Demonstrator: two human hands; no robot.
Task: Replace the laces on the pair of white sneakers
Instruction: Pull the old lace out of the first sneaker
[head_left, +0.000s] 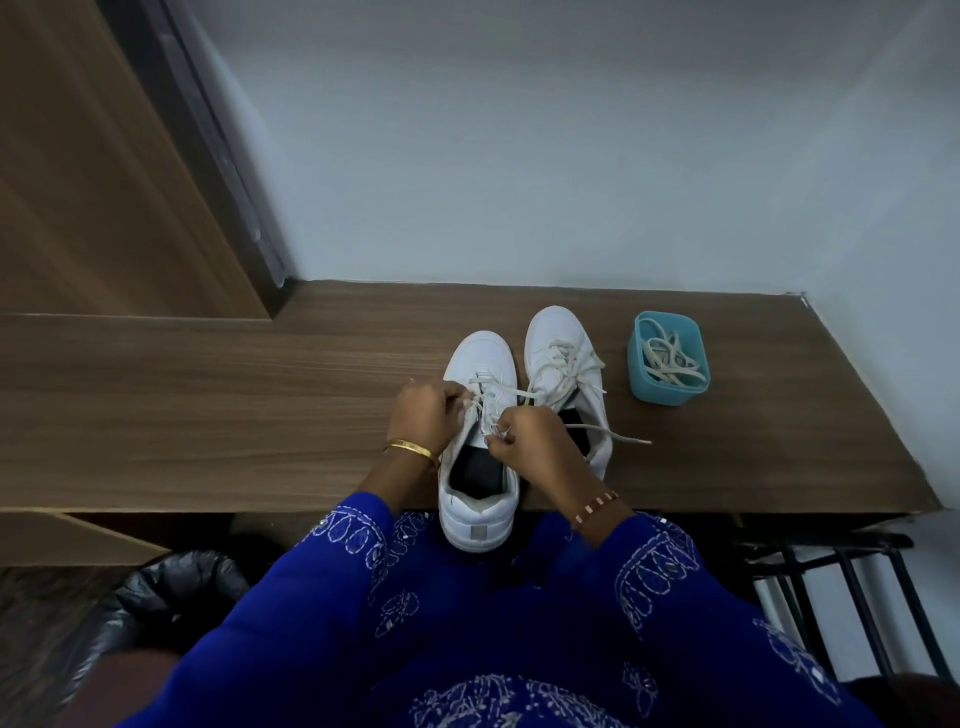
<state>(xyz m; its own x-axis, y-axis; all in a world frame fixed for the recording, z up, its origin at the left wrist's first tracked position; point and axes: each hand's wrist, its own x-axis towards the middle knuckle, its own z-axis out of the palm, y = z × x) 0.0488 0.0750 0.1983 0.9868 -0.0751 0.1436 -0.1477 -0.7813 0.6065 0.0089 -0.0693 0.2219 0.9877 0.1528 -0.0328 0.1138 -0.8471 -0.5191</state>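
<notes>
Two white sneakers stand side by side on the wooden desk (208, 395). The left sneaker (480, 499) overhangs the desk's near edge, heel towards me. My left hand (423, 415) pinches its lace (491, 389) at the left eyelets. My right hand (530, 441) pinches the same lace at the right eyelets. The right sneaker (558, 343) sits farther back, with its loosened off-white lace (608, 431) trailing to the right on the desk.
A teal plastic tub (644, 387) holding loose off-white laces stands right of the sneakers. Walls close off the back and right. A black bin bag (156, 587) lies low on the left, and a black metal rack (841, 582) stands low on the right.
</notes>
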